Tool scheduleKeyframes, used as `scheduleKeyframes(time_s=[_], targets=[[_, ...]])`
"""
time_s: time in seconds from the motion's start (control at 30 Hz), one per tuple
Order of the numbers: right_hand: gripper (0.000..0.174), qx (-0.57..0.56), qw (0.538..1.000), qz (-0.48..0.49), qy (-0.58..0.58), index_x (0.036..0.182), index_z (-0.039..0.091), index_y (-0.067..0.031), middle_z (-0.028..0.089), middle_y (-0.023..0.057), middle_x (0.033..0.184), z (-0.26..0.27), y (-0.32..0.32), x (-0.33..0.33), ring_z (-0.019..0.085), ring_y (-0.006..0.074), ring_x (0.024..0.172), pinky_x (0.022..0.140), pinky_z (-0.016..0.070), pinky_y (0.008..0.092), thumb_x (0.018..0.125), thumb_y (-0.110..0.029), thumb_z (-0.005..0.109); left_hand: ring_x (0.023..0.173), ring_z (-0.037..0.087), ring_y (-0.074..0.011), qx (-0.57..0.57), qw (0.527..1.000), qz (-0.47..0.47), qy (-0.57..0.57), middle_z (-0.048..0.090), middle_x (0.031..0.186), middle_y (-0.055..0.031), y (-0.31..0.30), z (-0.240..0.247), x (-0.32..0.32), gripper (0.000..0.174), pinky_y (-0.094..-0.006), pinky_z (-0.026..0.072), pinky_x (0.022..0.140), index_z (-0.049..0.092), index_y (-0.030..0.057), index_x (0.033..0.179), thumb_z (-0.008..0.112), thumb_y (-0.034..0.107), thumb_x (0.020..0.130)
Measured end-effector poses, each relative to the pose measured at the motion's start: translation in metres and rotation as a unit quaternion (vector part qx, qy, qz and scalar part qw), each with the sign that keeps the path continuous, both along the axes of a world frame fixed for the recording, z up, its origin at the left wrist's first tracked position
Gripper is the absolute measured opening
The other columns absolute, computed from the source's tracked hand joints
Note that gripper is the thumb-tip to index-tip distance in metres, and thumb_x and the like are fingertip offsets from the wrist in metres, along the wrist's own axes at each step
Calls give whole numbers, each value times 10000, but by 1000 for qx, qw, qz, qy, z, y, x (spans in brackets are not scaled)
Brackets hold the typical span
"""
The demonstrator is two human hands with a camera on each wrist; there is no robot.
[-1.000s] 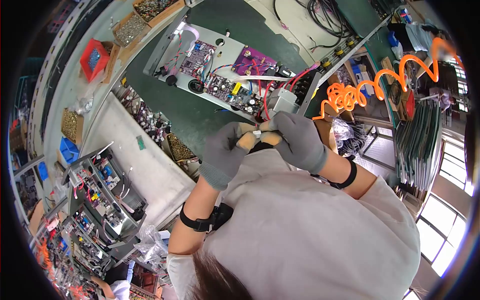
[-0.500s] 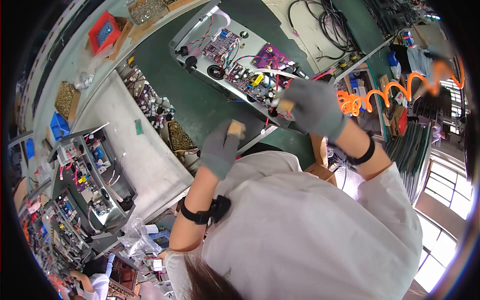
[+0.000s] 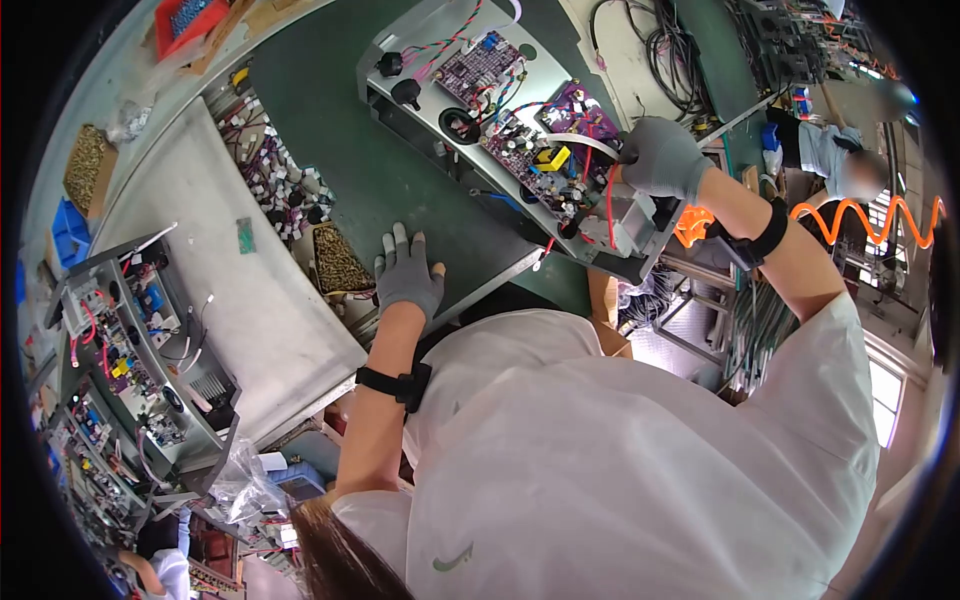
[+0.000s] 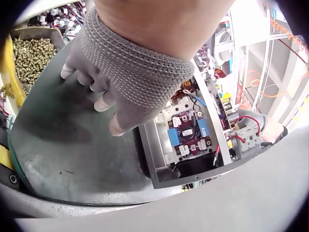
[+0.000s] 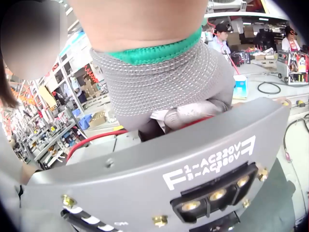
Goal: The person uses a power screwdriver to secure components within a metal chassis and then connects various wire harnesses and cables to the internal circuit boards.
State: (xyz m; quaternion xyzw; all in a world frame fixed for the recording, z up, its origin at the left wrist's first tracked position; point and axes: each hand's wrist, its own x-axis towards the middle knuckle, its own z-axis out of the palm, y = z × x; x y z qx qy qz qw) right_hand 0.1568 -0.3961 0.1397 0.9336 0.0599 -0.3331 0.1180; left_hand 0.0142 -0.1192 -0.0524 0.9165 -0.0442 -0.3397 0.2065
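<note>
My left hand (image 3: 408, 275), in a grey glove with pale fingertips, rests with fingers spread on the green work mat (image 3: 400, 170). The left wrist view shows this hand (image 4: 120, 87) beside the metal chassis (image 4: 159, 179). My right hand (image 3: 665, 160), gloved alike, is at the right end of the open chassis (image 3: 490, 185), by the white cable (image 3: 575, 140) and red wires (image 3: 611, 205). In the right wrist view its fingers (image 5: 193, 113) are bent behind the grey end panel (image 5: 120, 169). The panel hides the fingertips, so I cannot tell what they hold.
Circuit boards (image 3: 483, 72) sit inside the chassis. Left of the mat lie many small wired connectors (image 3: 270, 165) and a bin of brass fasteners (image 3: 338, 260). More open chassis (image 3: 150, 350) stand at lower left. An orange coiled hose (image 3: 865, 225) hangs at right; black cables (image 3: 660, 60) lie behind.
Both hands first met at a small white connector near the body, then parted. The left has come down flat on the mat; the right has moved out to the chassis's right end.
</note>
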Motion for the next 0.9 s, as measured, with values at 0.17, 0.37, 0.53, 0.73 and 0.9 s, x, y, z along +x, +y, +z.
scheduleKeyframes(time_s=[0.17, 0.37, 0.53, 0.73, 0.9], targets=[[206, 49, 998, -25, -11, 694, 678, -41, 595, 181, 626, -2, 0, -3, 588, 313, 569, 553, 472, 365, 620, -215, 598, 1345, 187, -327, -29, 999, -27, 3, 154, 1471, -151, 13, -6, 0, 575, -416, 230, 1072, 315, 141, 1360, 503, 334, 851], [205, 53, 995, -48, 70, 719, 684, -26, 616, 162, 631, -6, 0, 13, 606, 259, 576, 576, 477, 341, 619, -191, 617, 1340, 202, -316, -83, 996, -13, -21, 170, 1471, -127, 24, -15, -6, 554, -415, 224, 1078, 323, 154, 1353, 514, 276, 848], [225, 66, 977, -163, 123, 736, 689, -3, 640, 145, 652, -4, 3, 16, 610, 192, 587, 579, 479, 307, 611, -187, 661, 1336, 220, -311, -95, 995, 6, -33, 186, 1468, -120, 23, -18, -9, 544, -415, 222, 1077, 341, 155, 1342, 520, 267, 841], [207, 47, 966, -250, 54, 696, 676, 15, 624, 123, 619, -3, 20, 4, 597, 169, 579, 565, 472, 305, 607, -172, 683, 1333, 237, -293, -107, 993, 15, -40, 206, 1465, -110, 25, -21, -10, 531, -411, 226, 1075, 361, 162, 1334, 524, 250, 836], [241, 42, 970, -236, 43, 757, 676, 20, 638, 135, 677, -6, 7, 3, 609, 182, 603, 577, 478, 303, 635, -187, 695, 1335, 240, -265, -118, 992, 26, -39, 210, 1467, -85, 29, -20, -10, 508, -393, 227, 1079, 379, 176, 1322, 521, 241, 838]])
